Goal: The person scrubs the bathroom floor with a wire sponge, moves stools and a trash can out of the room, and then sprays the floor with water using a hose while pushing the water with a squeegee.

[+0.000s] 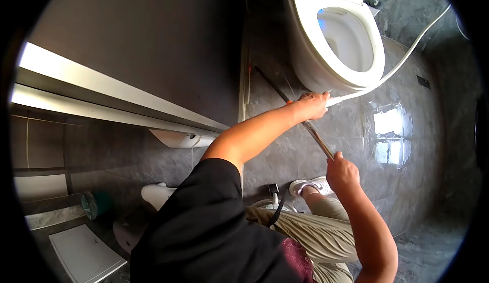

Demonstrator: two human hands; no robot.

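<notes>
My left hand (311, 106) is closed around the end of a white hose (402, 61), just in front of the toilet (351, 74). What is fitted on that end is mostly hidden by the hand and forearm. In my right hand (343, 172) is a long metal pole (318, 139), gripped near its upper end. The pole slants away under my left forearm, with an orange part beside the wrist. Its darker far section (270, 83) reaches the floor near the partition base; I cannot make out what head it carries.
A dark partition (153, 38) with a pale edge strip stands to the left. Grey floor tiles (285, 156) look wet and reflect light at right. A floor drain (423, 82) lies near the right wall. A white board (84, 252) and a teal bin (97, 205) are at lower left.
</notes>
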